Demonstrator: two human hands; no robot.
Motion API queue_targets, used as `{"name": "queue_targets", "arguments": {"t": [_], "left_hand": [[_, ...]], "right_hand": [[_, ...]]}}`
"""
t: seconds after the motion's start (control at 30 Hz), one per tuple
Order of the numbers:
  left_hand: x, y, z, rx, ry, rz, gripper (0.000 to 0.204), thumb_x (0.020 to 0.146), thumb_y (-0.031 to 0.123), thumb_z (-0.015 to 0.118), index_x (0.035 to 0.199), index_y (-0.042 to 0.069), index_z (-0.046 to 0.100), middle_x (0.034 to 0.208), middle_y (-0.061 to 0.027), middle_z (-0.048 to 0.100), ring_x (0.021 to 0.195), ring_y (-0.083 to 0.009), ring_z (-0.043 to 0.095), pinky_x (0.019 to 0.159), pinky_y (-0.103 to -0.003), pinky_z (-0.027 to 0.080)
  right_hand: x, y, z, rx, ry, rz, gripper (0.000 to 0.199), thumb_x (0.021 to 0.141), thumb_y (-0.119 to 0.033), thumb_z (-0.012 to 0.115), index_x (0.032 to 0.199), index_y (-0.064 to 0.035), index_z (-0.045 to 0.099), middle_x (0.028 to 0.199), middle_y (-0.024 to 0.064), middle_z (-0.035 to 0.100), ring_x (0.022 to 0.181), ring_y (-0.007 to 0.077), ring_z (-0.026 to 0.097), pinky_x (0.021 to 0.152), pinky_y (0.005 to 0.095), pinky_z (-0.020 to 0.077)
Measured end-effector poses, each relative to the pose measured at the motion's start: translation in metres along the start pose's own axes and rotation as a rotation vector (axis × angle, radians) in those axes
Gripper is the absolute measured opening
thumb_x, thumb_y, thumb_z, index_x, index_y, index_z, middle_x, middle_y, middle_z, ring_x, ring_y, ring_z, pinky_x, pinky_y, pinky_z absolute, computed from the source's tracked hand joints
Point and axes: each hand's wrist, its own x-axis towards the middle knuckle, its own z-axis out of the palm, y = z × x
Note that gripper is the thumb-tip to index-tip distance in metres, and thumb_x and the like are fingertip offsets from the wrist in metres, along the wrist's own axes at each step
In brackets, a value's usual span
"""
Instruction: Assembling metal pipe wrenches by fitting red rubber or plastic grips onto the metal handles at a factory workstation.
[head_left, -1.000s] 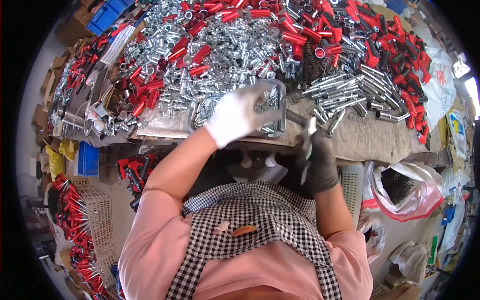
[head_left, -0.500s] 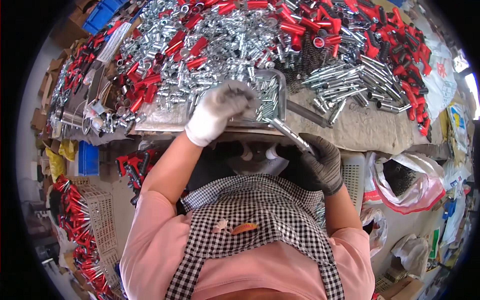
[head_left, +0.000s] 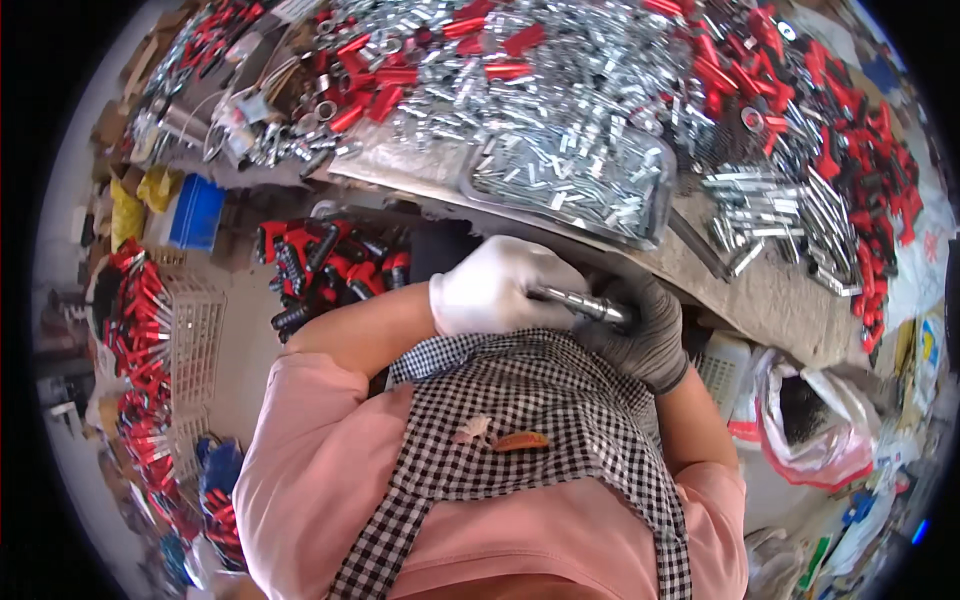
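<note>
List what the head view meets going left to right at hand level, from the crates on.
White crates → red-handled parts on the floor → left hand → metal rod → right hand → plastic bag.

White-gloved left hand point(head_left: 497, 288) and grey-gloved right hand point(head_left: 645, 325) meet before the chest (fingers curled, apparently gripping), elbows bent.

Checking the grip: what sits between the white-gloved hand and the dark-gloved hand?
In the head view, a shiny metal rod bridges the left hand and right hand; both grasp it.
</note>
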Motion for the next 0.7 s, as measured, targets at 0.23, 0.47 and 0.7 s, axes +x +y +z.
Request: {"name": "queue_targets", "arguments": {"t": [0.23,0.47,0.7], "left_hand": [[-0.015,-0.012,-0.024,0.076,-0.055,-0.004,0.029,0.070,0.016,0.080,0.095,0.005,0.071,0.082,-0.0151,0.067,0.073,-0.0322,0.065,0.065,-0.039,0.052],[-0.033,-0.050,-0.011,0.258,0.035,0.306,0.026,0.074,0.021,0.076,0.093,0.004,0.069,0.086,-0.0122,0.066,0.077,-0.0317,0.064,0.068,-0.041,0.052],[0.006,-0.038,-0.036,0.403,-0.062,0.411,0.031,0.072,0.021,0.079,0.094,0.002,0.069,0.083,-0.0132,0.066,0.074,-0.0282,0.065,0.064,-0.037,0.053]], "right_hand": [[0.004,0.013,0.027,-0.071,-0.083,0.081,0.063,0.073,-0.020,0.086,0.128,-0.0048,0.058,0.103,0.0098,0.071,0.094,0.0196,0.069,0.082,0.0317,0.0542],[0.022,-0.007,0.036,-0.262,-0.213,0.146,0.061,0.065,-0.018,0.088,0.120,-0.0074,0.062,0.099,0.0134,0.070,0.088,0.0268,0.071,0.076,0.0349,0.0563],[0.026,0.025,0.022,-0.006,-0.057,0.072,0.046,0.073,-0.025,0.083,0.112,-0.0085,0.067,0.092,0.0108,0.072,0.085,0.0251,0.071,0.072,0.0334,0.0560]]}}
